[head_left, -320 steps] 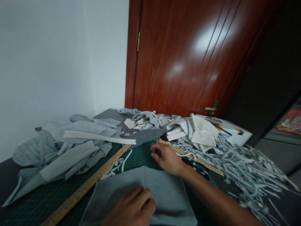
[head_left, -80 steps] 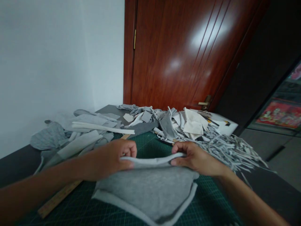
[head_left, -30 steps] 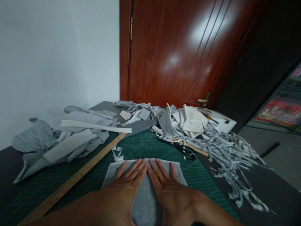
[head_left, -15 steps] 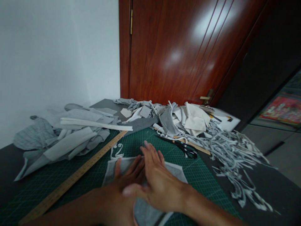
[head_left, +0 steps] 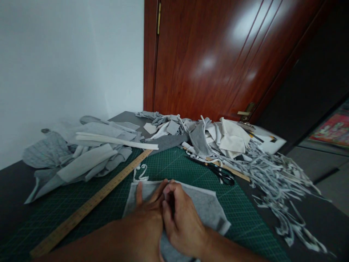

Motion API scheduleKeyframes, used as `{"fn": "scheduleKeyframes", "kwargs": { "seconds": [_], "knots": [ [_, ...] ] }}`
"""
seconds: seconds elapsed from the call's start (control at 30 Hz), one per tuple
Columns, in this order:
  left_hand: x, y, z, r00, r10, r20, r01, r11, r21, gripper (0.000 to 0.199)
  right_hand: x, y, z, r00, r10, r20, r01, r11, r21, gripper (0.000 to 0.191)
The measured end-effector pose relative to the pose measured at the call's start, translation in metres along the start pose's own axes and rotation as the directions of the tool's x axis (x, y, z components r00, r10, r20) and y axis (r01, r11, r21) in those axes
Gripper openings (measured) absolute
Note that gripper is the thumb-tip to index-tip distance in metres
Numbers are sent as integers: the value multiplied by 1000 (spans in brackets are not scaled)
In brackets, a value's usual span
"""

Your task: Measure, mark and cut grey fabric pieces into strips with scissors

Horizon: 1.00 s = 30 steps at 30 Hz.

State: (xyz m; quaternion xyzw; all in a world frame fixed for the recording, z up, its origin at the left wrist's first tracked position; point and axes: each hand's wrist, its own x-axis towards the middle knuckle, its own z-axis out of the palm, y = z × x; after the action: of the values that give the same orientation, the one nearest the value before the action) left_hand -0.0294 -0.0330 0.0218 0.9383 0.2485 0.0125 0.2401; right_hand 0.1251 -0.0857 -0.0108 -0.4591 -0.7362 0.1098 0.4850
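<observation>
Left of the green cutting mat (head_left: 169, 160), and partly over its edge, lies a loose pile of grey cloth (head_left: 84, 163), with a pale strip (head_left: 117, 141) across its top, reaching towards the mat's far edge. The white wall (head_left: 54, 65) rises behind the pile. A wooden ruler (head_left: 92, 203) runs slantwise over the mat's left part, from the near side up to the far end, where its tip meets the pale strip. Just right of it, on the mat, sits a curl of white trimmings (head_left: 141, 175).

The grey cloth piece (head_left: 209, 203) lies on the near middle of the mat, its pale edge facing the far side. The left hand (head_left: 144, 222) rests palm down on it, fingers extended, one set well apart from the rest. Against it, the right hand (head_left: 184, 218) bends its fingers in a narrow curl at the cloth's far edge; whether it pinches the fabric cannot be told.

Beyond the mat, mixed scraps (head_left: 173, 128) are heaped before the reddish-brown door (head_left: 201, 65). On the mat's far right side lie black scissors (head_left: 209, 166), beside a second ruler (head_left: 241, 174). Right of the mat, tangled grey strips (head_left: 275, 171) spread over the dark table (head_left: 321, 222).
</observation>
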Motion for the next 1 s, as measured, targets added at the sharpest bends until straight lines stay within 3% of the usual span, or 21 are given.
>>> {"fn": "scheduleKeyframes", "kwargs": {
  "seconds": [0.03,0.13,0.37,0.5,0.63,0.73,0.83,0.9,0.97,1.0],
  "knots": [
    [0,-3,3,1000,-12,21,12,1000,9,135,0,2,-2,1000,5,24,-5,1000,4,25],
    [-4,-13,10,997,40,-68,-39,999,10,135,-1,7,-5,995,16,94,-17,1000,16,33],
    [-28,-14,1,993,42,-113,-37,998,46,92,1,3,-8,946,82,313,-36,988,-149,48],
    [-32,-12,-4,994,-4,-111,5,1000,10,98,5,-4,-11,900,131,415,-48,978,-203,59],
    [-42,-16,-14,996,-43,-73,42,999,-12,109,5,-5,-8,879,149,453,-57,976,-211,82],
    [-50,-23,-27,998,-43,-42,43,999,-4,106,5,-2,-6,866,132,482,-28,976,-216,115],
    [-48,-26,-41,980,-53,-193,64,997,52,64,6,2,-6,843,121,524,6,973,-233,139],
    [-39,-20,-45,912,-49,-408,91,992,84,41,7,4,-6,810,117,574,41,966,-254,143],
    [-26,-6,-41,806,-32,-591,82,995,57,39,6,6,-5,777,112,620,85,957,-279,138],
    [-19,3,-36,801,-18,-599,42,999,26,39,5,8,-3,780,103,617,98,954,-284,128]
  ]
}}
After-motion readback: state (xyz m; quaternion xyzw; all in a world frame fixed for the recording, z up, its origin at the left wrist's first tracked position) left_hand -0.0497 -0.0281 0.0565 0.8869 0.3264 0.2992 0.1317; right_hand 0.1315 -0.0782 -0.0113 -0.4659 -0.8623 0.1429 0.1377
